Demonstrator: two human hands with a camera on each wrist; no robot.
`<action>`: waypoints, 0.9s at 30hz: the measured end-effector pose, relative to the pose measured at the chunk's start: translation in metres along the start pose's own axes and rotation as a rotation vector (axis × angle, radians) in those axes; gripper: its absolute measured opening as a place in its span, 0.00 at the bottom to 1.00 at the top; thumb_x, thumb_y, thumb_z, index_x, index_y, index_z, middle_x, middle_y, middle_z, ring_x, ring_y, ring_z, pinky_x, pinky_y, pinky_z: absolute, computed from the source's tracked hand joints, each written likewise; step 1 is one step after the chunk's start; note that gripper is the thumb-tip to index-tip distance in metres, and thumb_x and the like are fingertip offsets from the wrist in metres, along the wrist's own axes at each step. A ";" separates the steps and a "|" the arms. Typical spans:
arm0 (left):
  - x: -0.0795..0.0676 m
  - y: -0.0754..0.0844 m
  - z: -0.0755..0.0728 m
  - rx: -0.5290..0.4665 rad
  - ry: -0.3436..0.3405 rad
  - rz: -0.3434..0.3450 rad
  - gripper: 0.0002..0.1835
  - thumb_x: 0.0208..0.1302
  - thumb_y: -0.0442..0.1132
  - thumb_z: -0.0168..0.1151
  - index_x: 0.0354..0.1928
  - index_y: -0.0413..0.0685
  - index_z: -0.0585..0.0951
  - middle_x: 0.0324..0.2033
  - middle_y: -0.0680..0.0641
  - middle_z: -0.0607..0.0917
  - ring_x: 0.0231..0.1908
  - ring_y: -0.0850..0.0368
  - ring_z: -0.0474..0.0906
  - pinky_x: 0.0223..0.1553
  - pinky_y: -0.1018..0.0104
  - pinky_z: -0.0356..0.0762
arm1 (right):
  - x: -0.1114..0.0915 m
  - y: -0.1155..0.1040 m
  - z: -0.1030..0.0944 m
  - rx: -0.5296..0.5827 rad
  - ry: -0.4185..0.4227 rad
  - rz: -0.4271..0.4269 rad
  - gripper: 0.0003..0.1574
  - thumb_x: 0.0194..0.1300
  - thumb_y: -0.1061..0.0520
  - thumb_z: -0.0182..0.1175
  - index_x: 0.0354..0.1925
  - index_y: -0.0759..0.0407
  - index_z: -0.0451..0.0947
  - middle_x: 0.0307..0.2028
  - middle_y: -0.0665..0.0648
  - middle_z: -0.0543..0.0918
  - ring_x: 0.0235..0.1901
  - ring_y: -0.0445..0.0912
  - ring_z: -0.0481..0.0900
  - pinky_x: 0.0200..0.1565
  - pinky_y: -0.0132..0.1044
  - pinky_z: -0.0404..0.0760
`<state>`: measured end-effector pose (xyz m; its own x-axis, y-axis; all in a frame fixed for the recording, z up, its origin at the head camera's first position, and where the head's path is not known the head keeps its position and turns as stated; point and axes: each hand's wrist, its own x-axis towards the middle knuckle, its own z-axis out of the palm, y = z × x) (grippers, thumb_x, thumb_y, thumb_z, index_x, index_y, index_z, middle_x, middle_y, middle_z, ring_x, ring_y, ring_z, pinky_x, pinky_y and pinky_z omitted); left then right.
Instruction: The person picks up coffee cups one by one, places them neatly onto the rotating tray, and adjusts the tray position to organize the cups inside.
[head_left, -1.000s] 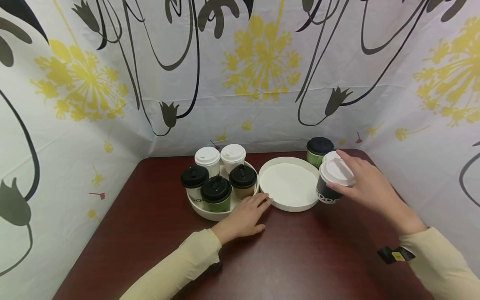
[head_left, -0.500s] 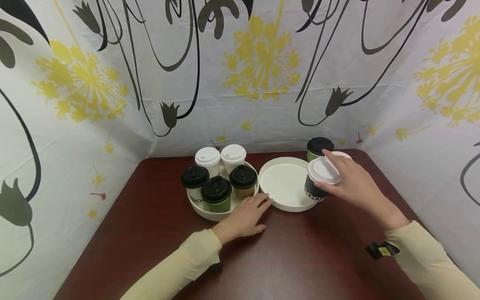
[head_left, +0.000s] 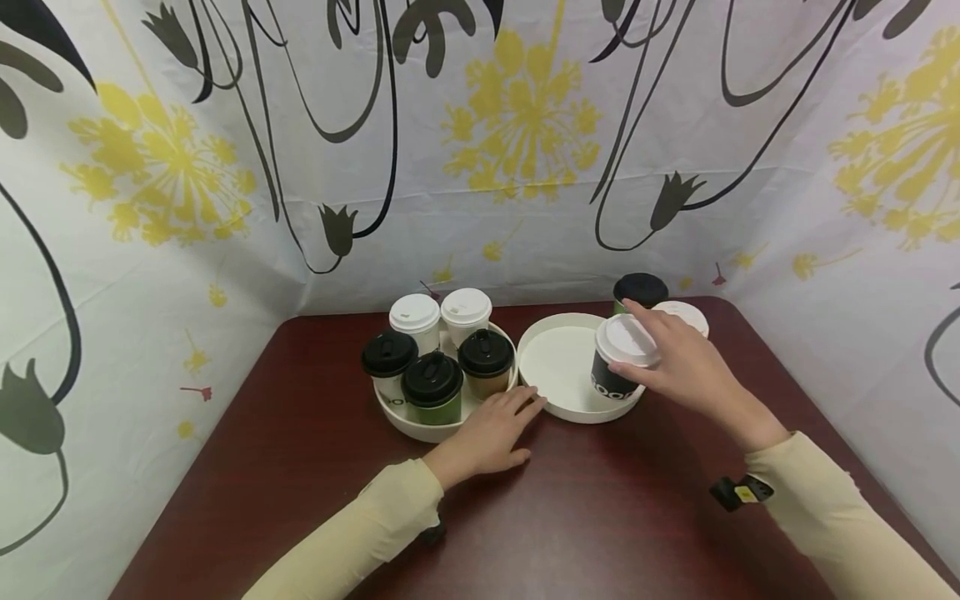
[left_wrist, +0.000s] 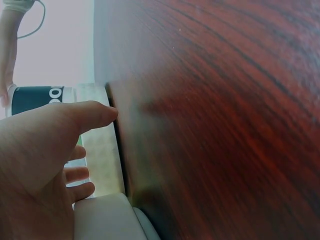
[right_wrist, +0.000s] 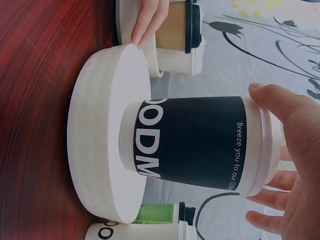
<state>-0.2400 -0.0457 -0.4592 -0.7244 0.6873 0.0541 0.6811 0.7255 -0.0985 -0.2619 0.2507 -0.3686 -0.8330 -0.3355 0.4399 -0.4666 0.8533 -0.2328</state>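
Observation:
My right hand (head_left: 686, 362) grips a paper coffee cup (head_left: 613, 377) by its white lid, thumb on one side and fingers on the other. The cup has a dark sleeve with white lettering and is upright. Its base is within the rim of the right-hand round white tray (head_left: 551, 367), at that tray's right side; I cannot tell whether it touches the floor. My left hand (head_left: 483, 435) lies between the two trays with fingers extended, fingertips at the right tray's rim. In the left wrist view, the left thumb (left_wrist: 95, 114) sticks out beside the tray wall.
A second round white tray (head_left: 408, 427) on the left holds several lidded cups, with black lids (head_left: 432, 377) and white lids (head_left: 466, 307). Behind the right tray stand a green cup with a black lid (head_left: 640, 289) and a white-lidded cup (head_left: 684, 317). A patterned cloth (head_left: 525, 250) backs the dark table (head_left: 570, 517).
My right hand has carried the dark-sleeved cup leftward from beside the right tray to inside its rim. The white-lidded cup behind is more exposed. My left hand stays put.

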 end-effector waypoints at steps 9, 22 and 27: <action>-0.001 0.000 -0.002 -0.008 0.000 0.002 0.44 0.62 0.57 0.64 0.76 0.52 0.60 0.74 0.45 0.63 0.74 0.51 0.60 0.72 0.57 0.64 | 0.002 -0.004 0.011 0.012 -0.013 -0.048 0.57 0.54 0.38 0.72 0.74 0.52 0.59 0.61 0.66 0.77 0.56 0.63 0.76 0.52 0.59 0.76; -0.001 -0.001 0.000 -0.004 0.016 0.010 0.44 0.62 0.57 0.65 0.76 0.52 0.60 0.74 0.45 0.64 0.74 0.51 0.61 0.72 0.56 0.65 | 0.001 -0.010 0.025 0.004 -0.053 -0.049 0.57 0.54 0.37 0.71 0.74 0.54 0.60 0.60 0.67 0.78 0.55 0.62 0.77 0.52 0.59 0.77; -0.001 -0.002 0.002 -0.004 0.024 0.017 0.44 0.62 0.57 0.65 0.76 0.52 0.60 0.74 0.45 0.64 0.74 0.51 0.61 0.72 0.55 0.65 | 0.001 -0.012 0.028 0.003 -0.055 -0.056 0.58 0.53 0.36 0.71 0.74 0.54 0.60 0.59 0.66 0.78 0.55 0.61 0.78 0.51 0.58 0.79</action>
<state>-0.2404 -0.0480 -0.4612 -0.7101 0.7000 0.0758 0.6937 0.7140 -0.0953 -0.2651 0.2286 -0.3900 -0.8204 -0.4044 0.4043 -0.5141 0.8312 -0.2117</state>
